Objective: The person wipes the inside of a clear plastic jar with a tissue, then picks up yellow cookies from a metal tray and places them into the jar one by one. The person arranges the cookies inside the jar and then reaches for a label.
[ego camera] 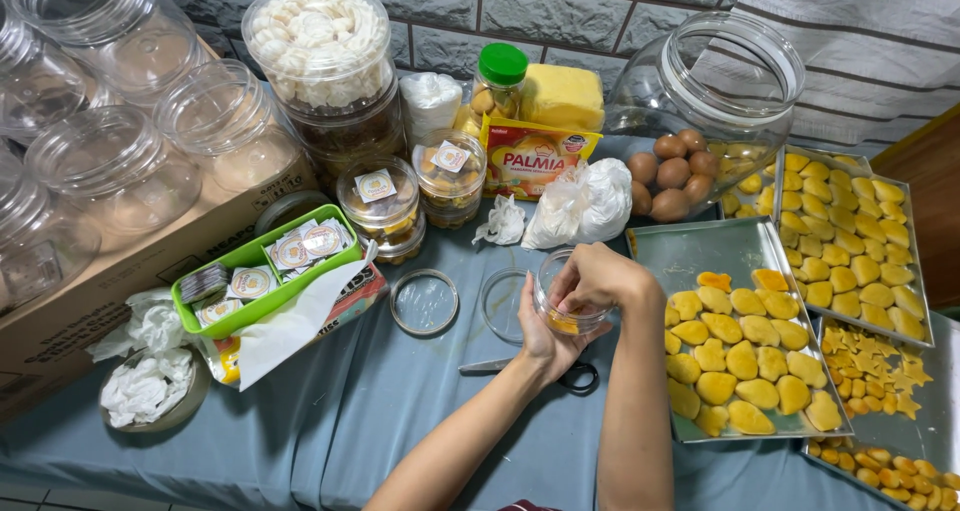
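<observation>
Partly hidden, the small clear plastic jar (pixel 562 306) sits cupped in the left hand (pixel 540 339), whose fingers wrap its underside, so only the rim and a sliver of yellow at the bottom show. The right hand (pixel 598 276) arches over the mouth of the jar with its fingers curled inward; whether they pinch anything cannot be told, since the fingertips point down into the opening. Both hands are above the grey-blue cloth of the tabletop (pixel 400 411), just left of the nearest metal tray (pixel 700 251).

Scissors (pixel 570 374) lie under the left wrist, the blade showing to the left and one black handle loop to the right. Two round clear lids (pixel 424 302) rest flat on the cloth beside the hands.

The tray is dull, shallow metal, carrying rows of smooth, rounded yellow cookies (pixel 740 361). More trays to the right are cut off by the frame edge. Brown eggs (pixel 672 176) lie behind, partly seen through a large tipped glass-clear jar (pixel 720 81). A green plastic basket (pixel 262 276) holds small round stickers.
</observation>
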